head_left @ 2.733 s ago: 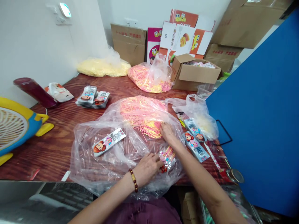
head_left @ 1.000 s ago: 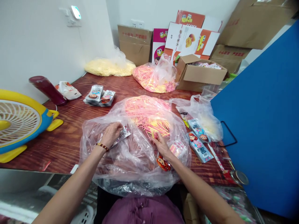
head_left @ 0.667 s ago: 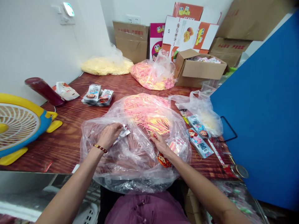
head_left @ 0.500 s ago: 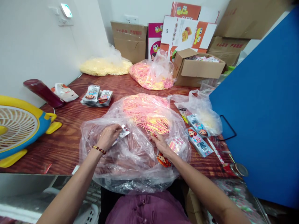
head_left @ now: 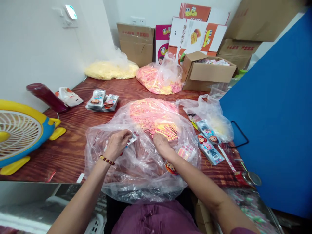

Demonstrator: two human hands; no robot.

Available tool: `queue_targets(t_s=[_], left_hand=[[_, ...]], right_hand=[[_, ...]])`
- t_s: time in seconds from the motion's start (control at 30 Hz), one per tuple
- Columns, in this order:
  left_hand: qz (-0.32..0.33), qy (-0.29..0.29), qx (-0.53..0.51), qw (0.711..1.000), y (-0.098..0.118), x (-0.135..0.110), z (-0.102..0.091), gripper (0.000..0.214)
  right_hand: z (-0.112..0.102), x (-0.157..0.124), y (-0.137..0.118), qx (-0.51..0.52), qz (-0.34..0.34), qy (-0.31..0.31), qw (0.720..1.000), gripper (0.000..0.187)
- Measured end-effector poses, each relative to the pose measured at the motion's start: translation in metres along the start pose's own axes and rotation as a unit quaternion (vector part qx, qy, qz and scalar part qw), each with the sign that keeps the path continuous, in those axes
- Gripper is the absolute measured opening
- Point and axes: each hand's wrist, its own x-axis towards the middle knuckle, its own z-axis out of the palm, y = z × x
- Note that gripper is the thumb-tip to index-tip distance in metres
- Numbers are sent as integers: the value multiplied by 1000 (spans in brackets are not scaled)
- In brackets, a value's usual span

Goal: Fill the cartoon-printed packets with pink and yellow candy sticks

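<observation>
Left hand (head_left: 118,143): we bend its fingers over the end of a printed packet (head_left: 133,138); we cannot tell whether they pinch it or only lie on it.
Bracelet (head_left: 107,160): beads circle our left wrist, just behind that grip.
Right hand (head_left: 161,144): we have it at the near edge of the stick pile (head_left: 152,113), its fingers curled out of sight; we cannot tell whether they grasp any sticks.
Pink and yellow sticks: the pile spreads just beyond our right hand, inside the large clear bag (head_left: 143,167), whose loose film lies under and around both our hands.
Filled packet (head_left: 187,152): it lies just right of our right hand, sticks showing through its window, partly covered by our forearm.
Silver packets (head_left: 211,149): two lie farther right of our right hand, side by side, near a small clear bag (head_left: 222,126).
Packet stack (head_left: 96,100): beyond our left hand and to its left, on the wooden table (head_left: 73,136).
Far side: well beyond both our hands sit a bag of yellow pieces (head_left: 110,70), a second bag of sticks (head_left: 157,79) and an open carton (head_left: 212,73).
Fan (head_left: 20,136): yellow and blue, well left of our left hand, with a dark red bottle (head_left: 47,97) behind it.
</observation>
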Motion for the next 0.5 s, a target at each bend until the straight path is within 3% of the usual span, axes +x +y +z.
queue_targets(t_s=[0.1,0.2,0.3,0.5], left_hand=[[2,0,-5,1000,5,-3,0,24],[1,11,-12,1000,8,-6,-1,22],[-4,25,-41,999,11,-8,-2,22],[-18,31,-106,994,19,-12,2,23]], right_hand=[[5,-2,-6,-2,9,0,1000,27],[3,-4,3,31,-5,0,1000,18],[0,-3,21,100,-18,4,995,11],[8,-12,38,265,-40,29,963,16]])
